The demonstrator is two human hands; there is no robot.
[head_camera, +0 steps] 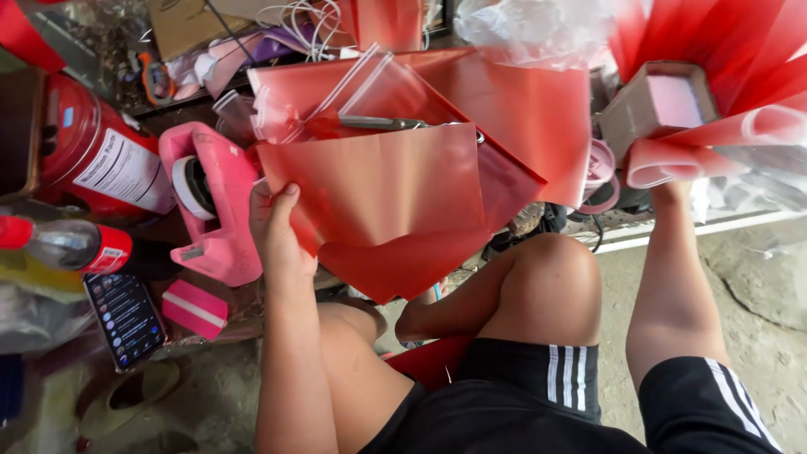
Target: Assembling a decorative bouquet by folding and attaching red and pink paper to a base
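Left hand (276,225) grips the left edge of a red sheet (387,202), thumb on top, fingers hidden behind it. The sheet is thin, matte, creased down the middle, lower corner drooping over the knees; more red sheets and clear zip bags (336,92) are stacked behind it, with a metal tool (378,123) lying across them. Right hand (672,181) is raised at upper right, mostly hidden behind a rolled red sheet (723,139); it looks closed on the roll, but can't tell for sure. A small cardboard box (660,105) sits just above that roll. The person sits low on a rough concrete floor (756,286). Left of the held sheet: pink tape dispenser (214,202) nearly touching the hand, a pink block (193,308), a phone (126,318) with its screen lit, a red-capped bottle (67,244), a red cylinder (101,160) with a white label. Far edge is cluttered with white cables (294,21) and plastic wrap (530,29). Open space only on the floor at right.
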